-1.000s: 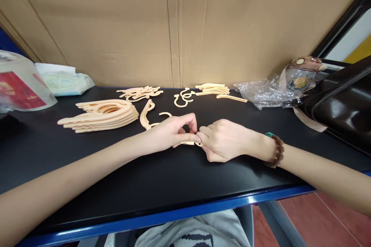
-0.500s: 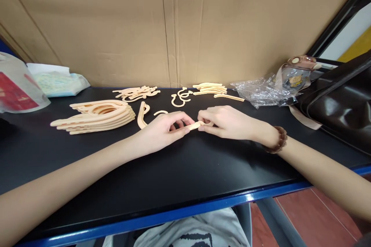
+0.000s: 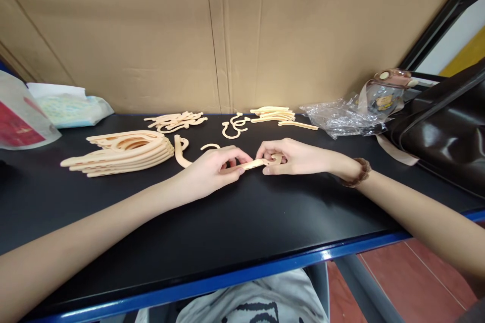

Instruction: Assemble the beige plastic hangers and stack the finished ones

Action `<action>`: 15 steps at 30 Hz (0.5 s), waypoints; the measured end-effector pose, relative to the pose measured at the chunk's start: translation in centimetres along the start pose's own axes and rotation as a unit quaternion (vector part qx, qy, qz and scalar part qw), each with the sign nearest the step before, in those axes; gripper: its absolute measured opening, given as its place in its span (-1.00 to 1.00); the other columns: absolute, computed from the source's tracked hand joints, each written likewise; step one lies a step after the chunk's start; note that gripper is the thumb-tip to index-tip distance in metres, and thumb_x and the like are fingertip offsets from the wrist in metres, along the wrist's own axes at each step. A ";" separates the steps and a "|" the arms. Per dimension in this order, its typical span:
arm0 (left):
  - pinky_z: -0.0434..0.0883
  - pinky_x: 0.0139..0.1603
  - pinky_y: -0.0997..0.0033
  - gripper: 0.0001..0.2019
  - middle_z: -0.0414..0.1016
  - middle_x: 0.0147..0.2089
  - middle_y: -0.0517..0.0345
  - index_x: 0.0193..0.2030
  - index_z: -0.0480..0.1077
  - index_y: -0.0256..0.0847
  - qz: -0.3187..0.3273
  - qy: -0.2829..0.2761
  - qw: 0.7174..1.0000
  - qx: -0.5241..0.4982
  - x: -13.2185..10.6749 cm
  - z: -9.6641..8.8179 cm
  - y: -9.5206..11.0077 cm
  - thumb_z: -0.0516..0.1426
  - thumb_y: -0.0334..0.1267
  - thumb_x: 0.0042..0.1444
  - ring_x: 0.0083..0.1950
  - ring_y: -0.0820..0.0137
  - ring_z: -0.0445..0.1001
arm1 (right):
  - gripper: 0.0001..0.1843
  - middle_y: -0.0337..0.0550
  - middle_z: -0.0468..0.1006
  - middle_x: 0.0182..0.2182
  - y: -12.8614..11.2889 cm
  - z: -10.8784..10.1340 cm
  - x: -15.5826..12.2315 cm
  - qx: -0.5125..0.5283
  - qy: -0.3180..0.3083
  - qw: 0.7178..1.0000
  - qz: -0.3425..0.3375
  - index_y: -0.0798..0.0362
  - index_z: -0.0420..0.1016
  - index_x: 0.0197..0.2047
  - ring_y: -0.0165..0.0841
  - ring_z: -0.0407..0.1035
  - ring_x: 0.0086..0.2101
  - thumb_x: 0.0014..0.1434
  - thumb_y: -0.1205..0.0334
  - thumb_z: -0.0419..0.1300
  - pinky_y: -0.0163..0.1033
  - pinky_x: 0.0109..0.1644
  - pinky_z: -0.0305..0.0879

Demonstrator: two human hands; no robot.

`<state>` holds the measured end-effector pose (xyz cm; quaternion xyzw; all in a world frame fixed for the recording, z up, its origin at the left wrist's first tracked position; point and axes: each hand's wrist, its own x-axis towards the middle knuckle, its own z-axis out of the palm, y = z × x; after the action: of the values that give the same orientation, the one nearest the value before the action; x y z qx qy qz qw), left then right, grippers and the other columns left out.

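Over the middle of the black table, my left hand (image 3: 215, 169) pinches a beige plastic hanger piece (image 3: 253, 164) between thumb and fingers. My right hand (image 3: 301, 156) has its fingers curled round the right end of that piece, where a notched, hook-like bit shows by the palm; its thumb lies below. Another curved beige piece (image 3: 179, 150) sticks out to the left of my left hand, and whether it joins the held one is hidden. A loose beige hook (image 3: 210, 146) lies just behind my left hand.
A stack of beige hanger pieces (image 3: 125, 156) lies at left. Farther back are a pile of small parts (image 3: 176, 121), several hooks (image 3: 234, 130) and thin strips (image 3: 273, 114). Clear plastic wrap (image 3: 333, 116) and a dark bag (image 3: 443, 131) are right; a tissue pack (image 3: 76, 108) is left.
My right hand's fingers have loosened and the thumb has dropped, so more of the piece's notched right end shows. My left hand keeps its pinch. The view has shifted slightly.
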<state>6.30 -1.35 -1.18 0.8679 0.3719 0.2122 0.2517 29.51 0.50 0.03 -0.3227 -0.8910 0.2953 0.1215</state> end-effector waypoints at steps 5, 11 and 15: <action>0.28 -0.41 0.47 -0.78 0.45 -0.32 0.20 -0.14 0.45 -0.18 0.000 0.007 1.000 0.007 0.0 0.2 -0.1 0.06 -0.24 0.12 -0.38 0.45 0.35 | -0.80 -0.30 0.36 -0.45 -0.1 -0.3 -0.1 -0.020 0.011 1.000 -0.013 0.10 0.37 -0.13 -0.46 0.22 -0.45 0.22 0.18 0.12 -0.36 -0.39 0.13; 0.36 -0.19 0.38 -0.76 0.46 -0.17 0.14 -0.06 0.43 -0.15 0.031 0.006 0.998 0.051 -0.2 0.4 -0.3 0.06 -0.23 0.17 -0.21 0.37 0.39 | -0.88 -0.20 0.47 -0.35 0.3 -0.7 -0.1 -0.198 0.047 0.977 -0.065 0.08 0.43 -0.21 -0.36 0.29 -0.31 0.19 0.34 0.09 -0.21 -0.14 0.14; 0.34 0.01 0.28 -0.77 0.46 -0.10 0.13 -0.05 0.42 -0.12 0.052 0.000 0.995 0.082 -0.2 0.5 -0.7 0.05 -0.21 0.20 -0.06 0.32 0.38 | -0.78 -0.14 0.46 -0.31 1.0 -0.8 0.0 -0.273 0.063 0.956 -0.090 0.10 0.44 -0.32 -0.31 0.26 -0.24 0.17 0.50 0.00 -0.19 -0.08 0.12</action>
<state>6.05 -1.25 -2.09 0.9036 0.3427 0.1939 0.1687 30.34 1.45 0.07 -0.2800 -0.9536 0.0073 0.1106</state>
